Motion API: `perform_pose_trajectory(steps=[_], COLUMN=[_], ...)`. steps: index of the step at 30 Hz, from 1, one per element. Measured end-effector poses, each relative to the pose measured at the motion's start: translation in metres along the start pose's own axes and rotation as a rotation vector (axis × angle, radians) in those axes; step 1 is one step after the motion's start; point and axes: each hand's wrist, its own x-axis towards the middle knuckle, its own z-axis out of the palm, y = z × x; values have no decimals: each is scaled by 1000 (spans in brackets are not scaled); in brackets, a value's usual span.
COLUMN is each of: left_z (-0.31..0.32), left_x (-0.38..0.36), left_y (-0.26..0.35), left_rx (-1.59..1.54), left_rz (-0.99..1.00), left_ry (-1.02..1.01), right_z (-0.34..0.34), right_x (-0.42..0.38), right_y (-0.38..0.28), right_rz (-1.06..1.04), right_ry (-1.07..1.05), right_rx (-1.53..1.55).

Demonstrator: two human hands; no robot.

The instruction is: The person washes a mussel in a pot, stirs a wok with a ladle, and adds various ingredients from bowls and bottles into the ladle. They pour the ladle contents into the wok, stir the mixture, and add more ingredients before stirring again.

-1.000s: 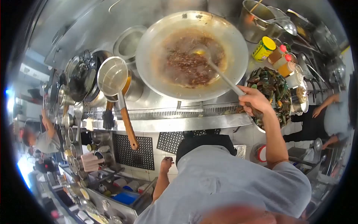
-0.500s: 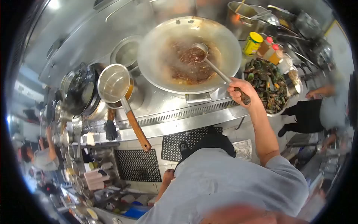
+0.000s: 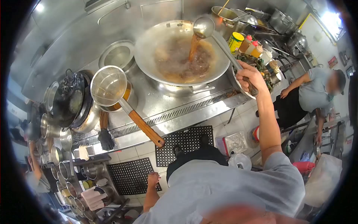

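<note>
My right hand (image 3: 249, 77) grips the handle of a long steel ladle (image 3: 204, 27), raised and tilted above the big wok (image 3: 149, 44). Brown sauce streams from the ladle bowl down into the dark, steaming food in the wok (image 3: 179, 63). My left hand (image 3: 153, 179) hangs low by my side in a loose fist, holding nothing. A bowl of dark mussels (image 3: 257, 63) sits just beyond my right hand, partly hidden by it.
A wooden-handled strainer (image 3: 110, 85) rests over a pot of orange liquid left of the wok. Sauce bottles and a yellow tin (image 3: 235, 42) stand to the right. Black floor mats (image 3: 184, 142) lie below the stove edge. Another person (image 3: 317, 93) stands at right; stacked pans at left.
My right hand has lifted the ladle out of the wok, raised it high and tipped it, so sauce now pours back. The view has shifted down and to the right.
</note>
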Motion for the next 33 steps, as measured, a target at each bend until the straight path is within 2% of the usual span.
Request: perform_pose_trajectory(steps=[2,3,4,6,8,10,13,14,16,17,19,20,22,23,24,26,28,29,30,32,33], left_z=[-9,-17,-15,-4,5,17,5,5,9,6,-3,-3,4,7,4,9,4,2,9,19,21], left_x=[30,44,49,54,38,11,31,31,22,23,38,38,26,17,17,7,44,61,48,24,18], left_y=[-29,-42,-46,-48,-32,-8,-13,-15,-11,-7,-13,-17,-12,-6,-1,1,-41,-59,-51,-33,-31], left_rx=[-7,-173,-165,43,-63,84,197,196,-28,-30,431,429,289,-20,-91,-68,-204,-268,-72,-85,-86], left_rz=[-18,-48,-51,22,-34,127,152,153,-23,-24,206,204,147,6,1,-30,-56,-76,-6,-108,-108], left_ry=[-227,-405,-409,-374,-353,-266,-387,-388,-190,-191,-397,-397,-212,-147,-254,-136,-286,-360,-276,-128,-126], right_z=[1,3,5,10,14,17,23,25,30,28,23,23,27,37,35,29,27,23,20,28,31], right_x=[-5,-8,-12,-16,-21,-23,-25,-27,-29,-28,-24,-22,-13,-16,-13,-3,9,22,32,40,45], right_y=[-3,-6,-7,-12,-16,-18,-24,-25,-29,-30,-27,-20,-6,-7,-3,4,11,21,24,31,37], right_rz=[-48,-48,-46,-73,-82,-103,-122,-122,-168,-167,-144,-142,-175,-157,-147,-98,-61,-40,-28,-7,44], right_ry=[-59,-47,-38,-30,-27,-13,-30,-30,-4,-5,-59,-61,-36,-29,-34,-14,-20,-12,-6,-2,0], right_rx=[10,5,7,-11,-20,-69,-85,-86,-229,-230,-187,-188,-322,-307,-307,-252,-294,-409,-530,-570,-596])
